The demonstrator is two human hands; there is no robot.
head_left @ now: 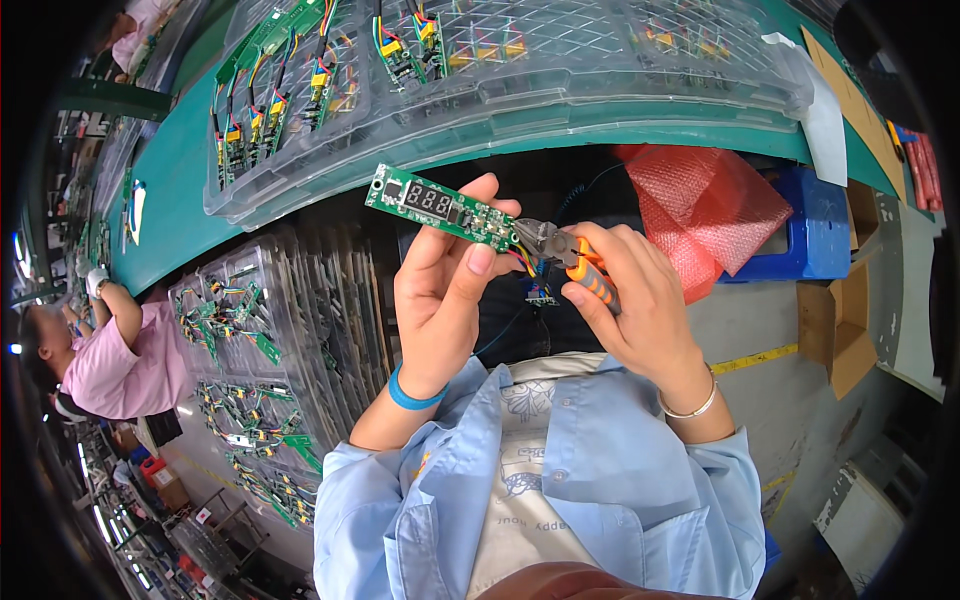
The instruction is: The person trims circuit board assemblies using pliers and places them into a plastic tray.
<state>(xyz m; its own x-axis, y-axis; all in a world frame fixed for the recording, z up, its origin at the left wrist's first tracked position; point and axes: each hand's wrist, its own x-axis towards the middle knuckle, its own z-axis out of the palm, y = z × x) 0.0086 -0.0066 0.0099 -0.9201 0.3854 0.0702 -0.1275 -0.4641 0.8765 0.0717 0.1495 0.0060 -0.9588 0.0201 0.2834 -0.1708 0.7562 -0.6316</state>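
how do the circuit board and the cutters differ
The circuit board is a flat green strip; the cutters are grey metal with orange-and-grey handles. The left hand holds the circuit board, while the right hand grips the cutters. The circuit board bears a digit display; the cutters have none. Both are held up, close together.

Bubble wrap [690,205]: red, crumpled, against a blue bin [822,228]
Cardboard box [850,345]: brown, open, just beside the bin
White sheet [824,130]: hanging at the edge of the green tabletop [172,215]
Yellow tape [757,360]: a strip on the grey floor [745,315]
Co-worker [130,365]: in pink, off to the left
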